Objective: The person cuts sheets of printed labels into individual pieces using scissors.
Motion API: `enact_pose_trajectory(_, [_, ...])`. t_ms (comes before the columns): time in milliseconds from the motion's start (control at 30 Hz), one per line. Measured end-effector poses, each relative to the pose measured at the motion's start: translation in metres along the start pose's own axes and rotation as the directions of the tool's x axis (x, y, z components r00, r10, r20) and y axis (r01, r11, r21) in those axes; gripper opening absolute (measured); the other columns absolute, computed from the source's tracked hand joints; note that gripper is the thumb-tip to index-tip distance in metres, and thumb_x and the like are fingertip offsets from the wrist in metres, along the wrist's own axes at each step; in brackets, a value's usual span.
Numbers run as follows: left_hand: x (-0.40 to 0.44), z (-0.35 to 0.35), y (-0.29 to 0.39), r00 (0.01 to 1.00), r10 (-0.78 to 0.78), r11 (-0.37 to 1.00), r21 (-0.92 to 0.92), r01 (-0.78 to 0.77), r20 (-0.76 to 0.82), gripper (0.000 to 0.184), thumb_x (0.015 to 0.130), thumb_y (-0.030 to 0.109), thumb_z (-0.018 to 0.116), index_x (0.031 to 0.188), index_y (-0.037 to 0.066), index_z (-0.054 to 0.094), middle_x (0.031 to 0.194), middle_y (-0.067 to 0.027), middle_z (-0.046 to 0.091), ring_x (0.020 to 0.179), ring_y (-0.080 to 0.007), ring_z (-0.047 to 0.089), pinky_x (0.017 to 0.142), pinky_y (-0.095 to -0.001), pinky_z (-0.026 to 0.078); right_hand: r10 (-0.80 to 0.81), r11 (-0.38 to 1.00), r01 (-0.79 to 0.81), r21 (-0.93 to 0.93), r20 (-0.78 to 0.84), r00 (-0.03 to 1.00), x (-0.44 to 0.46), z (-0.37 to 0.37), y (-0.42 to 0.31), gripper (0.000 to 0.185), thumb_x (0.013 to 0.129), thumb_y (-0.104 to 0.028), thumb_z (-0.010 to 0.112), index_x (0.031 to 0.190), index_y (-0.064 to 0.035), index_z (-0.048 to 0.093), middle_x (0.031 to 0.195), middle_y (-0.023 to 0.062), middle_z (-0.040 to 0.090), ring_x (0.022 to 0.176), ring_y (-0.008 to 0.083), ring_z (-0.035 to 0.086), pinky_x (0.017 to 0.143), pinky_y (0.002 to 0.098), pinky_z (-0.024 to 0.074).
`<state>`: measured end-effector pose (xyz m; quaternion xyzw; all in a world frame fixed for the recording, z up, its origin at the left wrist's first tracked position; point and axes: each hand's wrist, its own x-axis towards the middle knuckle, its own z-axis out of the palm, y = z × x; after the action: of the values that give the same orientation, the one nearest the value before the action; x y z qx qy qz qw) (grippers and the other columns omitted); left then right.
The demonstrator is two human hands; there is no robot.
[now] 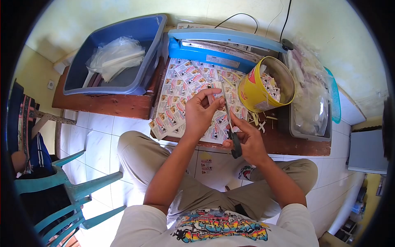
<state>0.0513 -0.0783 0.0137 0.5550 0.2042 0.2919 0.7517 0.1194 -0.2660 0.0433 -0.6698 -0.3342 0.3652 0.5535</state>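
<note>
My left hand (pixel 202 108) pinches a small stack of printed labels (pixel 212 97) over the low wooden table. In my right hand (pixel 247 139) is a pair of scissors (pixel 234 142) with black handles, its blades pointing up and away from me beside the labels. Whether the blades touch the paper I cannot tell. Beneath both hands lie sheets of printed labels (pixel 170 103), several overlapping. Right of the scissors a yellow bucket (pixel 253 91) leans toward me, with cut labels (pixel 270 88) inside. Thin paper strips (pixel 256 117) are scattered by its base.
Behind the sheets stands a blue heat sealer (pixel 197 51) with a long arm. A blue tub (pixel 140 78) of plastic bags is at left, and a grey tray (pixel 302 135) heaped with clear bags (pixel 310 99) at right. A green plastic chair (pixel 61 183) stands lower left.
</note>
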Motion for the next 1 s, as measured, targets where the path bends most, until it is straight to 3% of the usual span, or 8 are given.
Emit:
enact_pose_trajectory(300, [-0.0006, -0.0001, -0.0022, 0.999, -0.032, 0.999, 0.030, 0.031, 0.034, 0.025, 0.097, 0.001, 0.077, 0.121, -0.003, 0.072, 0.094, -0.0078, 0.077, 0.084, -0.0110, 0.073, 0.080, -0.0274, 0.063, 0.059, 0.993, -0.056, 0.101, -0.030, 0.998, -0.0007, -0.0031, -0.0027, 0.093, 0.083, -0.012, 0.094, 0.162, -0.0081, 0.047, 0.126, 0.0070, 0.058, 0.086, 0.0074, 0.065, 0.071, 0.0239, 0.0551])
enact_pose_trajectory(800, [-0.0004, -0.0018, -0.0038, 0.998, -0.024, 0.998, 0.055, 0.021, 0.057, 0.029, 0.097, 0.003, 0.078, 0.124, -0.004, 0.071, 0.094, -0.0080, 0.078, 0.084, -0.0110, 0.073, 0.079, -0.0273, 0.062, 0.055, 0.995, -0.053, 0.082, -0.026, 0.998, -0.0034, 0.0008, -0.0042, 0.091, 0.085, -0.005, 0.091, 0.163, -0.0065, 0.044, 0.137, 0.0093, 0.058, 0.091, 0.0084, 0.066, 0.073, 0.0239, 0.0563])
enact_pose_trajectory(1000, [-0.0024, 0.0010, -0.0050, 0.997, -0.039, 0.998, 0.047, 0.036, 0.062, 0.027, 0.096, 0.002, 0.078, 0.122, -0.004, 0.073, 0.093, -0.0077, 0.078, 0.084, -0.0105, 0.073, 0.079, -0.0267, 0.062, 0.079, 0.990, -0.072, 0.119, -0.056, 0.995, -0.0011, 0.0011, -0.0041, 0.091, 0.084, -0.006, 0.092, 0.162, -0.0057, 0.045, 0.127, 0.0071, 0.058, 0.090, 0.0078, 0.066, 0.072, 0.0236, 0.0559])
